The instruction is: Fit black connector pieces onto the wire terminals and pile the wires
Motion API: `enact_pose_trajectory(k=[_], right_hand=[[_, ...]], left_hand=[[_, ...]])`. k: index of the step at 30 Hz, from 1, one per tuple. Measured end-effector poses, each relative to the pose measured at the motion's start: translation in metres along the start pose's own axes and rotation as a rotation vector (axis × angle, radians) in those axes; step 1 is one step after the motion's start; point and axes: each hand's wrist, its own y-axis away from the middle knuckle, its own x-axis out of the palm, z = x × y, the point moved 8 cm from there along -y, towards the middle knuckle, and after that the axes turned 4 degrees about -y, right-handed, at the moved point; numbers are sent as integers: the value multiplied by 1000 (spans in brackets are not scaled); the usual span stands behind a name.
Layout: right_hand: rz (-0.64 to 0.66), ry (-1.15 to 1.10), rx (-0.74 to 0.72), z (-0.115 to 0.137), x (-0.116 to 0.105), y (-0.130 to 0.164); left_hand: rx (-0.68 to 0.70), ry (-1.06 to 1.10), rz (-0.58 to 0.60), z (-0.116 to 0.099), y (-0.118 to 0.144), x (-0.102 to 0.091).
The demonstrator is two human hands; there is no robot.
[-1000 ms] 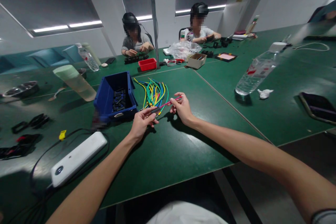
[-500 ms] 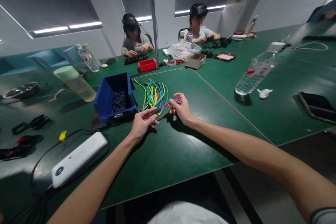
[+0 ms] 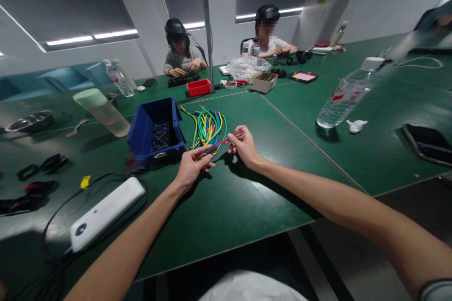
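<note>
Between thumb and fingers, my left hand (image 3: 193, 165) pinches a small black cylindrical part (image 3: 211, 149). A thin red wire (image 3: 223, 141) runs from that part to my right hand (image 3: 243, 145), which is closed on it near its other end. Whether the wire sits inside the black part is too small to tell. Just beyond my hands lies a loose bundle of green, yellow and blue wires (image 3: 205, 124). Left of the bundle stands a blue bin (image 3: 136, 134), holding several black parts (image 3: 161, 134) like the one in my left hand.
A white power bank (image 3: 106, 214) with a black cable lies front left, near a tilted-looking green-lidded bottle (image 3: 102, 113). A water bottle (image 3: 348, 94) and a phone (image 3: 429, 143) are on the right. Farther back are a red tray (image 3: 198, 87), a small box (image 3: 264, 83) and two seated people.
Both hands keep nearly the same pose, still closed on the black part and the red wire. Only a very slight shift of the whole view shows.
</note>
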Motion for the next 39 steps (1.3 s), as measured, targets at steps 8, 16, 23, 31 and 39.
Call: enact_pose_trajectory(k=[8,16,23,31,39], right_hand=[[3,-1,11,3,3,1],[1,6,3,3,2,1],[-4,15,13,3,2,1],[-3,10,-4,3,2,1],[-4,26,4,2,2,1]], left_hand=[[-17,-2,2,0,0,0],[-24,-10,-8,-2,1,1],[-35,40,55,2,0,0],[-31,42,54,4,-1,0],[-27,19,70,4,-1,2]])
